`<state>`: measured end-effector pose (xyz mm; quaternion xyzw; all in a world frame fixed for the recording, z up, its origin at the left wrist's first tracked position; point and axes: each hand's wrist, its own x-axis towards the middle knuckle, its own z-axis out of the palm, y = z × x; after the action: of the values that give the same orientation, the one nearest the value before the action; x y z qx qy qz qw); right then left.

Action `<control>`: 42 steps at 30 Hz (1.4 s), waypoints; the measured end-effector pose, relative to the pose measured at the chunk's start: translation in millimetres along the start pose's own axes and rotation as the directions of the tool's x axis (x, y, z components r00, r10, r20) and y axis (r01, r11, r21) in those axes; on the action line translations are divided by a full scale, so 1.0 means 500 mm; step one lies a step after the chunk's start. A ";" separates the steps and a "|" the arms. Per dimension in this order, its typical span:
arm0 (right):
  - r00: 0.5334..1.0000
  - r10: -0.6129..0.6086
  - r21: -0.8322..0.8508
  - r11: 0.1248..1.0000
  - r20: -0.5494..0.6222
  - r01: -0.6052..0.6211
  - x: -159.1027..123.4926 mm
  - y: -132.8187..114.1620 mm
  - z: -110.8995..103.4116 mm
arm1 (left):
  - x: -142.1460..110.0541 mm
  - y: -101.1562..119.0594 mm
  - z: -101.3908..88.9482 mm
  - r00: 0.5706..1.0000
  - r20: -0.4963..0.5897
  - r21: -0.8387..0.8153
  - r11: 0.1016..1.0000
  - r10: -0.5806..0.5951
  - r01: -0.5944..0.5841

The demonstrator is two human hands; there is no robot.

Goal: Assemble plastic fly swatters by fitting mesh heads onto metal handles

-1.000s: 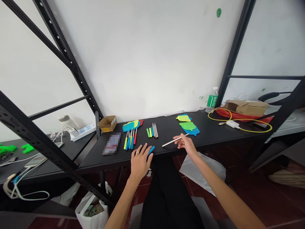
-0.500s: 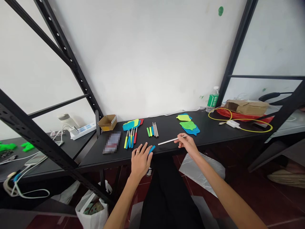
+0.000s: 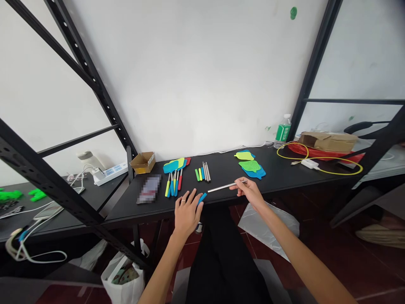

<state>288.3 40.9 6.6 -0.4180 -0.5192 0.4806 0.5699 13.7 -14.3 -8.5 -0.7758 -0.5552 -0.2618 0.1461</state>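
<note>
A slim metal rod (image 3: 220, 187) was pinched between the thumb and fingers of the right grip (image 3: 248, 191), near the rod's right end, with most of its length extended leftward from that grip. A short blue sleeve (image 3: 202, 198) was kept at the thumb side of the left grip (image 3: 186, 214); the fingers there were spread low over the tabletop (image 3: 221, 168), and it could not be told whether the sleeve was pinched or merely pressed down. The rod's free end was held just beside the sleeve's far end, with no clear contact shown.

For good control, the sleeve was judged best steadied firmly under the left grip, and the rod best kept in line with it, since the two were seen at slightly different slants. A right grip set closer to the free end would probably have allowed finer aim.

Beyond and between both grips, loose rods (image 3: 206, 172) were laid beside short coloured sleeves (image 3: 199, 174). Just beyond the left grip, paddles with handles (image 3: 174, 177) were grouped; beyond the right grip, loose paddle heads (image 3: 253, 167) were piled in overlapping layers.
</note>
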 end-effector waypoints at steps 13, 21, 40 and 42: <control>0.998 0.016 -0.027 1.000 0.064 -0.014 -0.001 -0.002 -0.006 | 0.000 -0.001 0.001 0.999 -0.024 0.013 1.000 0.026 -0.026; 0.994 0.014 -0.011 1.000 0.106 -0.013 0.001 0.001 -0.010 | 0.000 -0.001 0.001 0.999 -0.029 -0.002 1.000 0.027 -0.027; 0.999 0.024 -0.050 0.998 0.024 -0.023 0.003 -0.003 -0.005 | 0.000 -0.001 0.001 0.999 -0.032 -0.004 1.000 0.027 -0.027; 0.999 0.027 -0.046 0.999 0.017 -0.027 0.004 -0.003 -0.005 | -0.001 0.000 0.000 0.999 -0.027 0.001 1.000 0.026 -0.026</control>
<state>290.9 42.6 8.3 -0.4339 -0.5293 0.4798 0.5491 13.4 -14.5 -8.8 -0.7792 -0.5433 -0.2701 0.1571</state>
